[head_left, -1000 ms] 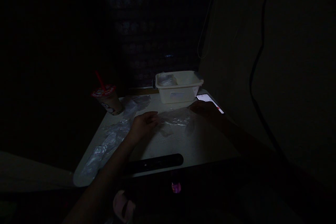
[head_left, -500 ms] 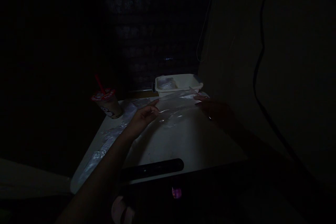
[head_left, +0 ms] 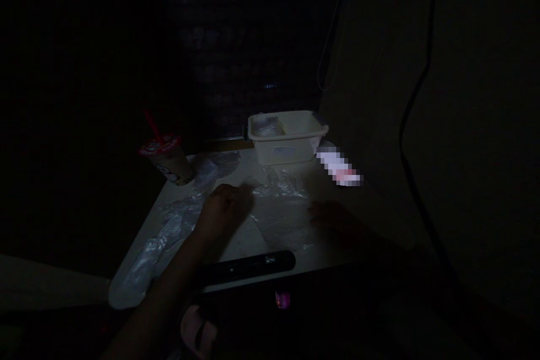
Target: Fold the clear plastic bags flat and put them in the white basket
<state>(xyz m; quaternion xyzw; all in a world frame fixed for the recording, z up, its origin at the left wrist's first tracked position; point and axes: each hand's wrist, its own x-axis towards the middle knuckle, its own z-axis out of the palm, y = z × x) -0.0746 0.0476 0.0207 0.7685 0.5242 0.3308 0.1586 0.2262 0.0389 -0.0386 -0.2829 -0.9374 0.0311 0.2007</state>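
Observation:
A clear plastic bag (head_left: 282,216) lies spread on the white table, its crinkled upper part catching the light. At its left side is my left hand (head_left: 219,208), fingers curled in; whether they pinch anything is hidden in the dark. My right hand (head_left: 331,215) rests low at the bag's right edge with its fingers stretched out. More clear plastic (head_left: 164,236) lies crumpled along the table's left side, beneath and beside my left forearm.
Behind the bag stands a white plastic basin (head_left: 287,149) with plastic packets (head_left: 269,126) inside. A lidded drink cup (head_left: 171,166) with a red straw stands at left. A bright phone-like object (head_left: 337,166), pixelated, lies right. A dark bar (head_left: 253,265) lies along the front edge.
The clear plastic bag, held up between both hands before, now lies on the table. Both hands have come lower and nearer, and the bright object at right has come into sight.

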